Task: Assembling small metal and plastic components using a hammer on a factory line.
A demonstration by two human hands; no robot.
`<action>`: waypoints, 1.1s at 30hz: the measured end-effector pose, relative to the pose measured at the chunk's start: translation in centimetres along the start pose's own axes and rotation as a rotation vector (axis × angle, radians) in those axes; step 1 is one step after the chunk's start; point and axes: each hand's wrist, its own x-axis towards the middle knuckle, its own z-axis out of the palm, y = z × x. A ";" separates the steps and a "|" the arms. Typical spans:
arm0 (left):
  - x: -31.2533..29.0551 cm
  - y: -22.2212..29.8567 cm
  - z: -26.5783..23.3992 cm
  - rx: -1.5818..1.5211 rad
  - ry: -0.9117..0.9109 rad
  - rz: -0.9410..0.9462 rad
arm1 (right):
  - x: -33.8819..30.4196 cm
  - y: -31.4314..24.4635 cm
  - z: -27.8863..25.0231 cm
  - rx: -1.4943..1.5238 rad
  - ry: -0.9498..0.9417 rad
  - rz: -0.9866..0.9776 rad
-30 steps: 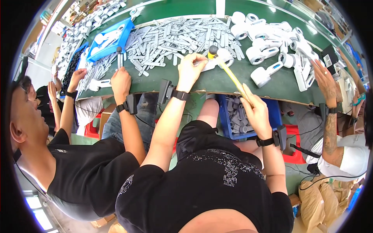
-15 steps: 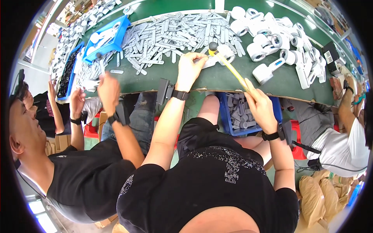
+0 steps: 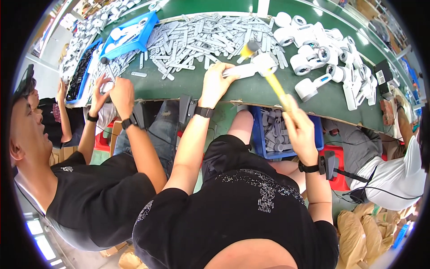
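Green table [image 3: 154, 88], one hammer [image 3: 276, 86]

left grip [image 3: 217, 84] — white handled part [image 3: 245, 71] | right grip [image 3: 299, 128] — yellow mallet [image 3: 275, 85], head blurred, contact unclear

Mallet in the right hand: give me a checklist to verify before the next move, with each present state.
1. Right hand grips the mallet: ok.
2. Left hand holds the white part: ok.
3. Left hand apart from the mallet head: ok.
4. Co-worker's hands at left away from the white part: ok.
5. Mallet head clear of the white part: cannot tell from this angle.
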 end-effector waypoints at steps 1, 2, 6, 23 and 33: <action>0.0 0.0 0.0 0.004 0.007 0.003 | -0.3 -0.1 -0.2 -0.158 -0.178 0.100; 0.0 0.0 0.0 0.010 -0.006 -0.005 | -0.5 -0.1 0.1 -0.152 -0.170 0.098; -0.2 -0.5 0.1 -0.001 0.015 0.025 | -0.8 0.1 0.5 -0.055 -0.049 0.092; -0.6 -2.1 1.7 -0.364 0.123 -0.198 | 0.3 -0.4 2.9 0.082 -0.188 0.096; -0.7 -2.5 1.9 -0.472 0.099 -0.249 | -0.2 0.0 2.5 -0.063 -0.246 0.098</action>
